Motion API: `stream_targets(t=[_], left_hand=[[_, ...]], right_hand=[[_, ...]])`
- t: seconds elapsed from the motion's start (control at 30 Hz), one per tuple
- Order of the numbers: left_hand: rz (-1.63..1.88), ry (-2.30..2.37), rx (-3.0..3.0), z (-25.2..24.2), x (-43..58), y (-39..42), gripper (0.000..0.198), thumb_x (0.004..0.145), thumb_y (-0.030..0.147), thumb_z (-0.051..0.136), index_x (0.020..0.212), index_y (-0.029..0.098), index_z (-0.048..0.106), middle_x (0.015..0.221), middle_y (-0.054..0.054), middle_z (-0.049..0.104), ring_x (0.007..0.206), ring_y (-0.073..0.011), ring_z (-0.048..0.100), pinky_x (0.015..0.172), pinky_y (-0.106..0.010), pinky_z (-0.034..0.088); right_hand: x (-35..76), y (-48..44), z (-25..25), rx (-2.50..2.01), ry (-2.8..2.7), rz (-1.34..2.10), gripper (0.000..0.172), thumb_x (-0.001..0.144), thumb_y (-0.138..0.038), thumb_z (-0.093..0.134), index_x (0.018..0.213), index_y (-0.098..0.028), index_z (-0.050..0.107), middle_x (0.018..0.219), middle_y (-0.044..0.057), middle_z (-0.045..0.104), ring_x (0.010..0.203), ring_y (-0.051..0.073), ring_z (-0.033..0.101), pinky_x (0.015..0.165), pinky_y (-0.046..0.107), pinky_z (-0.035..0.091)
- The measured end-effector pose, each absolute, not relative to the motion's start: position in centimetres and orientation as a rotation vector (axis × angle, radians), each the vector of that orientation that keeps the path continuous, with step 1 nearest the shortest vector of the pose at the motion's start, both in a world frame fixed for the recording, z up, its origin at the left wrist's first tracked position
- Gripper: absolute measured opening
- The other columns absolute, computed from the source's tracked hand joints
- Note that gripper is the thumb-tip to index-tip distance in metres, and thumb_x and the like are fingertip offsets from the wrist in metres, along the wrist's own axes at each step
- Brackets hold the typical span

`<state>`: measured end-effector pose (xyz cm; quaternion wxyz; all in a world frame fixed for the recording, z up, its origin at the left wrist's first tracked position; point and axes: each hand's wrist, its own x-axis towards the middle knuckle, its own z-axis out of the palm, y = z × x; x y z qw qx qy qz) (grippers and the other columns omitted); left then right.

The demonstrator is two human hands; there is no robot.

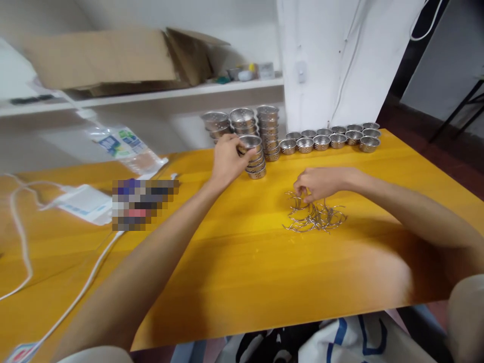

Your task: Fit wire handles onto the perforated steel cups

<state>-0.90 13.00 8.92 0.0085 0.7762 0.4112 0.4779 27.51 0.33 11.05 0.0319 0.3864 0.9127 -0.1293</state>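
My left hand [226,160] is closed round the top small perforated steel cup [251,143] of a short stack [256,167] on the yellow table [234,262]. My right hand [319,184] pinches a wire ring at the top of a tangled pile of wire rings [313,217]. Taller stacks of the same cups [266,126] stand just behind my left hand. Two rows of single cups [333,137] run to the right along the table's far edge.
A plastic bag with printed labels [124,146], white packets [85,201] and a white cable [22,242] lie on the table's left part. Behind is a white shelf with an open cardboard box [113,60]. A white pillar [333,55] stands at the back right.
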Motion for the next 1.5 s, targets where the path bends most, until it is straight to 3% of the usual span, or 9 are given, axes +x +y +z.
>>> stream_targets(t=[0.2,0.43,0.57,0.67,0.9,1.17,1.27,1.4,1.5], left_hand=[[1.639,1.062,2.327,9.7,-1.0,7.8,0.034,0.092,0.043,0.088,0.089,0.023,0.06,0.127,-0.01,0.074,0.125,-0.0314,0.07,0.114,-0.05,0.057],[1.179,0.755,2.001,2.6,-2.7,-1.2,0.04,0.092,0.049,0.09,0.091,0.02,0.063,0.146,-0.02,0.07,0.138,-0.0341,0.07,0.116,-0.058,0.058],[1.059,0.78,1.898,1.2,-2.4,-2.3,0.048,0.081,0.041,0.098,0.109,0.022,0.064,0.137,-0.017,0.075,0.126,-0.0307,0.076,0.112,-0.053,0.06],[1.05,0.804,1.891,1.6,-2.1,-2.4,0.058,0.077,0.037,0.1,0.121,0.022,0.065,0.126,-0.013,0.078,0.116,-0.0284,0.077,0.105,-0.048,0.062],[0.999,0.804,1.843,1.9,-2.2,-3.1,0.073,0.072,0.041,0.105,0.13,0.022,0.065,0.133,-0.014,0.078,0.128,-0.0312,0.074,0.116,-0.049,0.055],[0.99,0.764,1.821,1.5,-2.5,-2.8,0.074,0.073,0.039,0.105,0.134,0.022,0.066,0.135,-0.013,0.077,0.13,-0.0301,0.073,0.116,-0.047,0.053],[0.971,0.728,1.924,1.8,-2.5,-2.8,0.063,0.077,0.039,0.102,0.128,0.021,0.07,0.132,-0.013,0.078,0.125,-0.0294,0.074,0.112,-0.046,0.055],[0.898,0.669,2.177,2.7,-2.3,-3.1,0.045,0.084,0.04,0.097,0.12,0.021,0.078,0.127,-0.013,0.078,0.119,-0.0297,0.075,0.108,-0.048,0.056],[0.882,0.658,2.199,3.1,-2.1,-3.3,0.042,0.085,0.041,0.095,0.118,0.02,0.08,0.126,-0.013,0.077,0.116,-0.0299,0.075,0.105,-0.047,0.058]], right_hand=[[25.9,-1.6,9.5,1.455,2.741,-0.277,0.019,0.084,-0.004,0.074,0.09,-0.022,0.075,0.091,0.008,0.079,0.083,0.025,0.072,0.07,0.037,0.048],[25.3,-2.2,8.9,1.771,2.653,-0.267,0.016,0.084,-0.008,0.075,0.081,-0.022,0.068,0.093,0.013,0.078,0.09,0.031,0.075,0.074,0.041,0.053],[26.5,-1.4,10.6,1.795,2.713,-0.182,0.012,0.091,-0.012,0.066,0.089,-0.022,0.073,0.104,0.013,0.081,0.099,0.033,0.075,0.077,0.041,0.05],[26.5,-1.6,11.5,1.719,2.881,-0.221,0.016,0.095,-0.015,0.063,0.093,-0.021,0.077,0.1,0.01,0.082,0.09,0.027,0.073,0.077,0.038,0.048],[23.3,-3.9,10.0,1.538,3.013,-0.304,0.022,0.096,-0.008,0.06,0.086,-0.015,0.078,0.083,0.007,0.074,0.07,0.015,0.056,0.072,0.03,0.037],[23.1,-3.5,9.7,1.512,3.029,-0.203,0.029,0.095,-0.005,0.06,0.07,-0.014,0.071,0.072,0.004,0.064,0.063,0.012,0.043,0.07,0.029,0.033],[22.9,-3.6,9.5,1.54,3.039,-0.226,0.025,0.092,-0.004,0.061,0.076,-0.014,0.076,0.072,0.004,0.066,0.064,0.012,0.045,0.069,0.029,0.033],[22.5,-4.0,8.8,1.642,3.087,-0.478,0.031,0.09,-0.005,0.066,0.111,-0.014,0.087,0.072,0.001,0.071,0.064,0.012,0.053,0.069,0.027,0.037],[22.7,-4.0,8.8,1.534,3.07,-1.036,0.025,0.096,-0.014,0.066,0.105,-0.012,0.089,0.065,0.0,0.069,0.057,0.009,0.052,0.065,0.027,0.04]])
